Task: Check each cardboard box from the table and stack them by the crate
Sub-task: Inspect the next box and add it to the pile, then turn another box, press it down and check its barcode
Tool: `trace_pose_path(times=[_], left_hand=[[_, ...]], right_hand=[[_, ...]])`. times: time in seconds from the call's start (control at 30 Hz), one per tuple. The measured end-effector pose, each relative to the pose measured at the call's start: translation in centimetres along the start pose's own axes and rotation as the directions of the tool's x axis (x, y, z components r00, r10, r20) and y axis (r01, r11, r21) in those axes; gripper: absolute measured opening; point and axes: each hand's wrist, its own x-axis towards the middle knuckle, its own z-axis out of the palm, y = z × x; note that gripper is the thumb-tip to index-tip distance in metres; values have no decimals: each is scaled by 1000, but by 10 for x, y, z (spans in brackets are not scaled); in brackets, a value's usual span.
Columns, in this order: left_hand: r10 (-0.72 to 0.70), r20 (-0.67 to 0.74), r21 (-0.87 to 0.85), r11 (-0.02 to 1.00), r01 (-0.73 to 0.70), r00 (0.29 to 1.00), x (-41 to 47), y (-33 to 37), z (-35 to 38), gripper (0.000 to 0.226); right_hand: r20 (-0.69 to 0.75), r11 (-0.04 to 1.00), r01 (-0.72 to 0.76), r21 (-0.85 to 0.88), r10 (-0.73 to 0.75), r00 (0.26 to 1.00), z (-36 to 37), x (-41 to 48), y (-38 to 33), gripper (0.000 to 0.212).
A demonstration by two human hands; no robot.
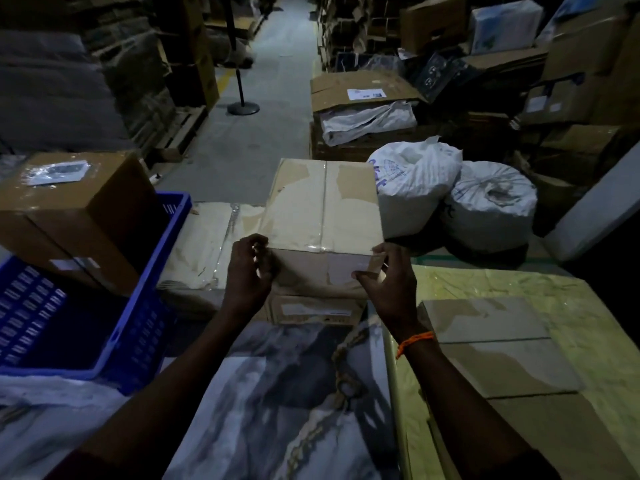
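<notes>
Dim warehouse aisle. Beside blue plastic crate (145, 306), taped pale cardboard box (325, 209) rests on a lower box (311, 310), left hand (247, 271) and right hand (391, 282) gripping its near corners; flat cardboard boxes (485, 320) on yellow-covered table (588, 306) apparently await checking.

Box (325, 213) seemingly in both hands (247, 271) (389, 285)

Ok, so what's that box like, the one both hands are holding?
The cardboard box is plain brown, closed, with shiny clear tape along its top seam and pale patches where the surface looks torn. It lies level. The left hand grips its near left corner, the right hand its near right corner. It appears to rest on a lower box, beside white sacks.
</notes>
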Motion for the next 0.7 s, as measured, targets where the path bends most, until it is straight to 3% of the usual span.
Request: trace_pose_path(times=[0.27, 0.4, 0.47, 0.6, 0.7], left_hand=[[21, -31, 37, 999, -20, 999, 1, -2, 2, 52], [74, -112, 145, 988, -58, 991, -24, 23, 10, 64], [201, -110, 142, 972, -185, 973, -46, 48, 25, 54], [408, 224, 29, 905, -424, 885, -95, 71, 87, 34], [473, 450, -106, 871, -481, 758, -126, 90, 133, 22]], right_hand=[[19, 1000, 9, 23, -9, 1000, 5, 2, 12, 55], [81, 996, -61, 67, 55, 995, 5, -20, 24, 78], [80, 992, -115, 46, 111, 991, -4, -42, 31, 86], [104, 960, -260, -107, 271, 957, -34, -113, 69, 94], [111, 860, -310, -405, 383, 917, -69, -183, 97, 114]])
